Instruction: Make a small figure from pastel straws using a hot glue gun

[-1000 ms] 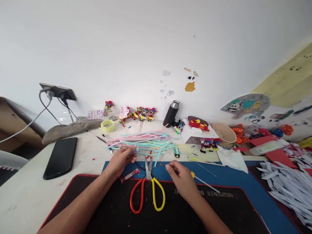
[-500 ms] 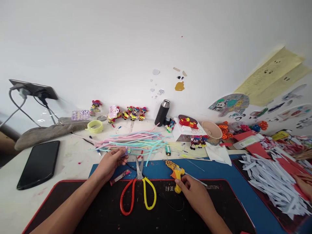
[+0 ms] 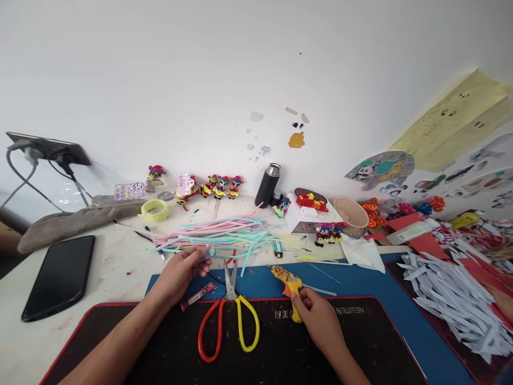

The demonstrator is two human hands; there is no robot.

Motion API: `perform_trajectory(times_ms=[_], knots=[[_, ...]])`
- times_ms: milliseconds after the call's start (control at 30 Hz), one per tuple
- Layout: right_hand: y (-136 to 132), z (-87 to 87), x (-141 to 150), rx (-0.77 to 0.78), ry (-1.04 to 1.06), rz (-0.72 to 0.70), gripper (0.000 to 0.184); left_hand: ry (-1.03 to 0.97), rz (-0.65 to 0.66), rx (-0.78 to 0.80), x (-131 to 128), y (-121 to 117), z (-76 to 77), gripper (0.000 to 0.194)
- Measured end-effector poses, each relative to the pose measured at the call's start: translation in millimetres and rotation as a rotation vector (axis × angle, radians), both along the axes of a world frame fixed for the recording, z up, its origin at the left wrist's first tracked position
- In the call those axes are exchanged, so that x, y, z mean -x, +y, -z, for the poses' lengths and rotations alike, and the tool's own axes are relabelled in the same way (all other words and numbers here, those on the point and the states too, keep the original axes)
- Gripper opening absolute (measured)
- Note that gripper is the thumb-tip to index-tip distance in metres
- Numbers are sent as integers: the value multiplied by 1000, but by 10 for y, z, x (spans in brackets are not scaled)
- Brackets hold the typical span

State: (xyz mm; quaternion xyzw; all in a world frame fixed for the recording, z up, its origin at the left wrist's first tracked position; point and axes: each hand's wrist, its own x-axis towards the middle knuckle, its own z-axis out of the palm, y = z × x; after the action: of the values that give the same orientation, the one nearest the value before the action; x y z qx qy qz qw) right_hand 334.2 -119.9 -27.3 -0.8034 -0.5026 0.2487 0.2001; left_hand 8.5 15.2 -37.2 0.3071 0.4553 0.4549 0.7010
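My left hand [image 3: 188, 270] pinches a small purple piece with a greenish spot [image 3: 210, 251] between thumb and fingers, in front of the bundle of pastel strips [image 3: 224, 235]. My right hand [image 3: 318, 315] is closed round the handle of a yellow glue gun [image 3: 289, 280], whose stained nozzle points left. A translucent glue stick [image 3: 323, 292] juts out behind it. Between my hands lie scissors [image 3: 230, 286] with one red and one yellow handle, their blades slightly parted. Close to my left wrist is a narrow dark red packet [image 3: 197, 297].
Several small colourful figurines [image 3: 222, 186], a black flask [image 3: 267, 185] and a yellow tape roll [image 3: 154, 211] stand along the wall. A phone [image 3: 59, 278] lies left. White paper strips [image 3: 457, 310] heap up at right, where another person's hand [image 3: 503, 302] shows at the edge.
My right hand has closed further round the glue gun's handle, with its fingers higher on it. The left hand still pinches the purple piece. The view has shifted slightly.
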Motion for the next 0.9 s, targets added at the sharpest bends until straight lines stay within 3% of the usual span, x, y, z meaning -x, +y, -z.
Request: perform_trajectory(times_ms=[233, 467, 700, 900], knots=[[-3, 35, 101, -141, 771, 171, 52, 31, 15, 13, -28, -21, -55, 39], [18, 15, 314, -169, 1219, 181, 50, 3, -18, 65, -46, -17, -86, 33], [151, 80, 536, -102, 1474, 43, 41, -50, -41, 119, -51, -12, -101, 26], [224, -199, 579, -52, 1480, -151, 43, -84, -45, 139, -59, -11, -131, 24]])
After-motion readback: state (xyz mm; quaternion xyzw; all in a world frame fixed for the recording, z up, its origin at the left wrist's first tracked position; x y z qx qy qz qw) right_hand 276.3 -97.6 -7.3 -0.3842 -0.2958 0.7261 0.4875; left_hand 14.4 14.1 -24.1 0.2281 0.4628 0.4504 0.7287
